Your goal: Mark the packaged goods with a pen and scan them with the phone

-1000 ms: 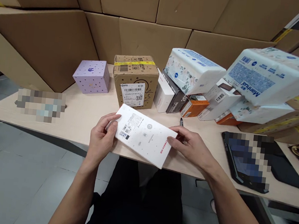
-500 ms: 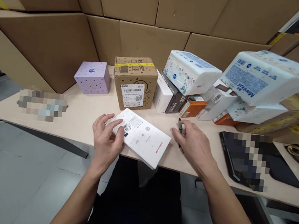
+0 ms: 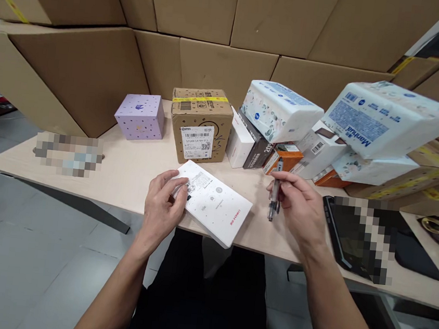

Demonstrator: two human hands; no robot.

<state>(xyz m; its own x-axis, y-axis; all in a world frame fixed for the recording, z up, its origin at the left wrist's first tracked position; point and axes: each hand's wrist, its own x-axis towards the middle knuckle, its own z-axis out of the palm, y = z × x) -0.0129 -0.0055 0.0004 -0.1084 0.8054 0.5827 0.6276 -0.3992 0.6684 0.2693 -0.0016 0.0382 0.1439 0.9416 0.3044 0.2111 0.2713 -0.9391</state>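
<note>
A flat white box with red lettering and a printed label lies slanted across the front of the table. My left hand is on its left end, fingers curled and thumb pressed against the printed corner. Part of the label is hidden under those fingers. To the right of the box, my right hand pinches a dark pen with a clear-looking barrel. The pen is held upright in view, above the tabletop, apart from the white box.
Behind stand a purple box, a taped brown carton, small boxes and tissue packs. A black device and a dark flat panel lie right. Cardboard walls enclose the back; the table's front edge is near.
My right hand has lifted the pen off the tabletop and turned it more upright. My left fingers have drawn together and settled onto the white box's end.
</note>
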